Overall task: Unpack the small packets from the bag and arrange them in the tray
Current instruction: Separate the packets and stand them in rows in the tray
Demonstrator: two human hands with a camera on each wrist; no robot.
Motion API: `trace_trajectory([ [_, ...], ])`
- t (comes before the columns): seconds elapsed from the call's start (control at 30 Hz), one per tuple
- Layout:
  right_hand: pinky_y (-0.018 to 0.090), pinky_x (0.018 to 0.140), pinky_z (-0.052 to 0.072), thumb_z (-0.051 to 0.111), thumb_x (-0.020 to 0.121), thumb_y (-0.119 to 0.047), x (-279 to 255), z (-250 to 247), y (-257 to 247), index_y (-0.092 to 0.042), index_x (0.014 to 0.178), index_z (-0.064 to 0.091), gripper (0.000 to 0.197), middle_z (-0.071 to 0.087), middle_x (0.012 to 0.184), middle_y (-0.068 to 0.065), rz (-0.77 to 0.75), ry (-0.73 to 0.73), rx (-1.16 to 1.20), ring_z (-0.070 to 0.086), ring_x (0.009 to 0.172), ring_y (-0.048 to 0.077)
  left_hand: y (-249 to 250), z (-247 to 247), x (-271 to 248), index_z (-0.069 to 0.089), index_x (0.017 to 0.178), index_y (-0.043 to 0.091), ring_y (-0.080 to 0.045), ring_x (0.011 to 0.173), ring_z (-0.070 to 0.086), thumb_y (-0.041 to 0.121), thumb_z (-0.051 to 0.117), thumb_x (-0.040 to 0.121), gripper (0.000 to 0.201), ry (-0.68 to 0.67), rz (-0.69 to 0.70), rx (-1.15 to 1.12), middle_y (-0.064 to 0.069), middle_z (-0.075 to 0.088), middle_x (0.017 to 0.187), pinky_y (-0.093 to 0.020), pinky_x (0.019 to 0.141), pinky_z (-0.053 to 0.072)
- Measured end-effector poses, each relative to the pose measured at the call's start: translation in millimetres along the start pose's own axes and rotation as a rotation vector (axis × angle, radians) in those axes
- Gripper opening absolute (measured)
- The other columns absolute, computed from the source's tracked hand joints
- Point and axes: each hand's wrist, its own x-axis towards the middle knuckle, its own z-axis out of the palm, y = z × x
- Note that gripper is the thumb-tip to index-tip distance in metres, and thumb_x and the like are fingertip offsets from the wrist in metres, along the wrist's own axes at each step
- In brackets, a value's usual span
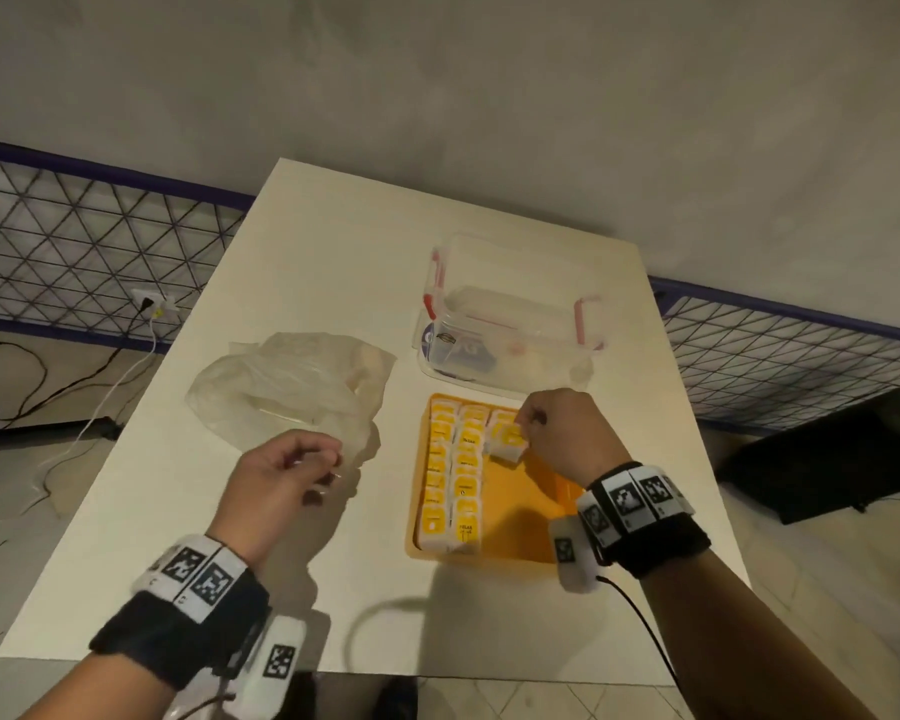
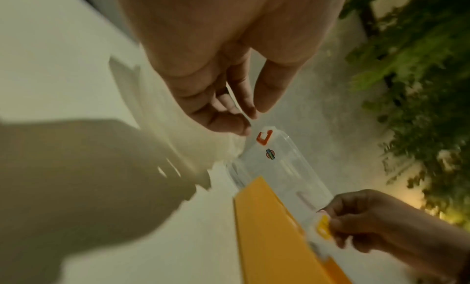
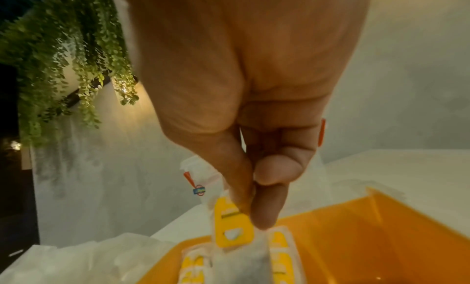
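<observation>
An orange tray [image 1: 526, 522] lies on the white table, with two full columns of small white-and-yellow packets [image 1: 450, 480] at its left and a short third column at the far end. My right hand [image 1: 523, 431] pinches one packet [image 1: 510, 448] by its top, just above that third column; the right wrist view shows thumb and forefinger on the packet's yellow label [image 3: 232, 227]. The crumpled clear plastic bag [image 1: 287, 376] lies left of the tray. At its near edge my left hand [image 1: 328, 470] pinches a bit of the film with curled fingers [image 2: 244, 115].
Just behind the tray stands a clear lidded container [image 1: 510, 314] with red latches. A wire mesh fence [image 1: 74, 236] runs behind the table. Cables and a socket [image 1: 152, 304] lie on the floor at left, and a black object [image 1: 827, 454] at right.
</observation>
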Motion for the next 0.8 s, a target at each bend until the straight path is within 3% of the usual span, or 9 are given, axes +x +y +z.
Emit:
trace_trajectory([
  [0.1, 0.027, 0.074, 0.050, 0.057, 0.088, -0.001, -2.7, -4.7, 7.0, -0.010, 0.090, 0.076, 0.022, 0.068, 0.088, 0.001, 0.004, -0.099, -0.019, 0.064, 0.084, 0.017, 1.5, -13.6, 10.9, 0.072, 0.083, 0.022, -0.006, 0.075, 0.064, 0.009, 0.067, 0.087, 0.015, 0.124, 0.204, 0.377, 0.008, 0.071, 0.083, -0.022, 0.072, 0.048],
  [0.23, 0.033, 0.067, 0.059, 0.060, 0.086, 0.003, -2.4, -3.6, 10.2, -0.005, 0.086, 0.074, 0.016, 0.071, 0.076, 0.008, 0.038, -0.319, -0.003, 0.070, 0.065, 0.021, -1.7, -22.2, 18.9, 0.071, 0.101, 0.019, -0.022, 0.102, 0.057, 0.012, 0.068, 0.085, 0.018, 0.154, 0.375, 0.814, 0.002, 0.064, 0.109, -0.036, 0.087, 0.046],
  [0.33, 0.025, 0.055, 0.054, 0.062, 0.087, 0.003, 1.8, 2.9, 11.1, -0.007, 0.085, 0.075, 0.016, 0.074, 0.077, 0.012, 0.057, -0.364, -0.025, 0.067, 0.058, 0.017, -10.8, -22.6, 26.5, 0.067, 0.118, 0.009, -0.038, 0.116, 0.049, 0.008, 0.065, 0.084, 0.034, 0.086, 0.386, 1.070, -0.013, 0.062, 0.126, -0.047, 0.095, 0.045],
  [0.43, 0.028, 0.058, 0.057, 0.059, 0.088, 0.002, 7.4, 12.0, 10.5, -0.008, 0.084, 0.074, 0.019, 0.073, 0.078, 0.010, 0.077, -0.278, -0.015, 0.070, 0.064, 0.021, -11.2, -17.4, 32.2, 0.057, 0.134, 0.011, -0.040, 0.121, 0.044, 0.010, 0.055, 0.087, 0.047, 0.009, 0.268, 1.232, -0.010, 0.057, 0.137, -0.049, 0.097, 0.041],
  [0.53, 0.032, 0.069, 0.058, 0.055, 0.087, 0.000, 11.5, 19.3, 9.4, -0.012, 0.081, 0.074, 0.023, 0.072, 0.086, 0.006, 0.068, -0.140, -0.060, 0.069, 0.076, 0.022, -7.9, -9.4, 31.7, 0.050, 0.140, 0.021, -0.032, 0.126, 0.040, 0.013, 0.050, 0.088, 0.053, -0.010, 0.227, 1.287, -0.002, 0.058, 0.136, -0.044, 0.099, 0.032],
  [0.63, 0.026, 0.062, 0.047, 0.052, 0.087, 0.000, 14.1, 24.1, 10.7, -0.017, 0.077, 0.068, 0.026, 0.068, 0.086, 0.003, 0.069, -0.071, -0.086, 0.062, 0.074, 0.019, -5.0, -1.0, 27.6, 0.050, 0.139, 0.030, -0.027, 0.123, 0.045, 0.013, 0.046, 0.087, 0.055, -0.012, 0.261, 1.303, 0.001, 0.063, 0.126, -0.042, 0.102, 0.027],
  [0.73, 0.025, 0.060, 0.044, 0.052, 0.088, -0.002, 17.1, 26.0, 13.2, -0.019, 0.075, 0.065, 0.025, 0.064, 0.084, 0.002, 0.057, -0.048, -0.100, 0.061, 0.074, 0.019, -5.0, 2.7, 27.8, 0.053, 0.134, 0.029, -0.029, 0.111, 0.057, 0.011, 0.046, 0.087, 0.051, -0.035, 0.270, 1.288, -0.002, 0.069, 0.112, -0.042, 0.101, 0.033],
  [0.8, 0.028, 0.064, 0.046, 0.053, 0.087, -0.005, 19.3, 27.7, 15.5, -0.019, 0.074, 0.064, 0.023, 0.067, 0.086, 0.004, 0.046, -0.031, -0.105, 0.065, 0.077, 0.022, -4.9, 3.4, 28.2, 0.060, 0.125, 0.018, -0.034, 0.099, 0.063, 0.015, 0.048, 0.091, 0.035, -0.034, 0.271, 1.268, -0.009, 0.071, 0.104, -0.042, 0.093, 0.043],
])
